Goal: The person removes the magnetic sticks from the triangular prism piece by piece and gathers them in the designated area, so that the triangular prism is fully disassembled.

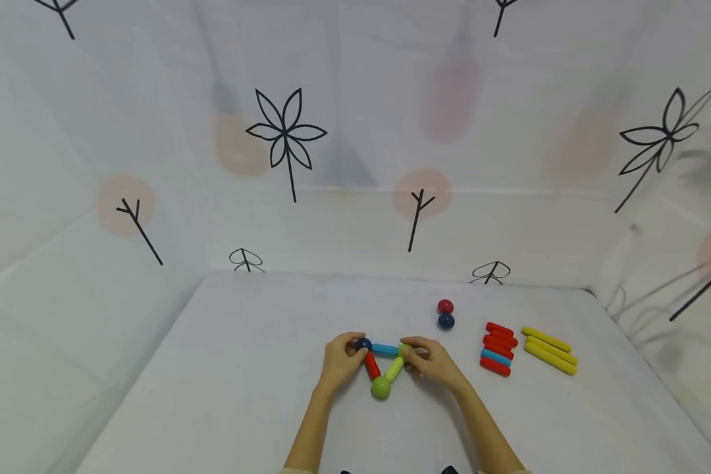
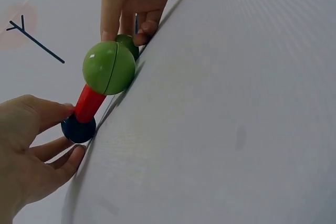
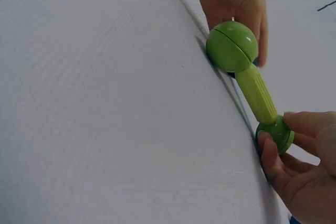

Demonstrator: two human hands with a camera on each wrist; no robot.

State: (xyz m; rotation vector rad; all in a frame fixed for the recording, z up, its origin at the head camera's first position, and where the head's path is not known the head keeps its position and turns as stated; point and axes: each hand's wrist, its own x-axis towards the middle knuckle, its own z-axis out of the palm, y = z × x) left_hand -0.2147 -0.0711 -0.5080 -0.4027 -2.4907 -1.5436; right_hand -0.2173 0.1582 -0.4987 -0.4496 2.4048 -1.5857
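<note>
A triangle of short rods and balls lies on the white table. My left hand (image 1: 339,362) grips the dark blue ball (image 1: 364,344) at its far left corner, thumb and fingers around it. At the far right corner my right hand (image 1: 432,362) holds a green ball (image 3: 275,134) between thumb and fingers. A light blue rod (image 1: 385,350) joins these two corners. From the blue ball a red rod (image 2: 89,103) runs to the larger-looking near green ball (image 1: 381,388), which neither hand touches. A yellow-green rod (image 3: 255,94) links both green balls.
Behind the right hand sit a red ball (image 1: 446,307) and another dark blue ball (image 1: 446,322). To the right lie a row of short red rods (image 1: 495,367) with one light blue rod (image 1: 496,357), and several longer yellow rods (image 1: 550,357). A patterned white cloth (image 1: 343,230) rises behind the table.
</note>
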